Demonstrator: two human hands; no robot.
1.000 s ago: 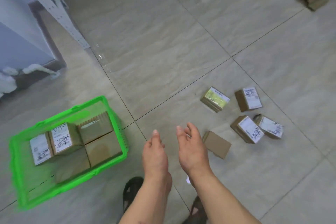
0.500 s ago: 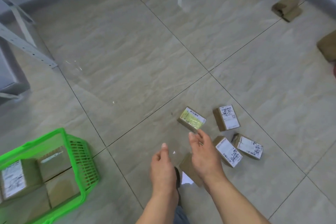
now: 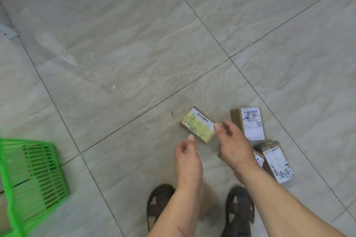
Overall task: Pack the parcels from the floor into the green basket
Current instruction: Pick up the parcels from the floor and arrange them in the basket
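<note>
Hovering: both hands, grip released, holding nothing
left hand (image 3: 187, 157): just below yellow-label parcel (image 3: 198, 124)
right hand (image 3: 232, 141): fingertips at its right edge
parcel: brown box, barcode

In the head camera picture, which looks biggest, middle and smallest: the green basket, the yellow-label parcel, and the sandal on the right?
1. green basket, biggest even though the edge cuts it off.
2 and 3. right sandal and yellow-label parcel look much alike. The sandal is partly hidden by the arm and nearer the camera, so I won't rank them.
</note>
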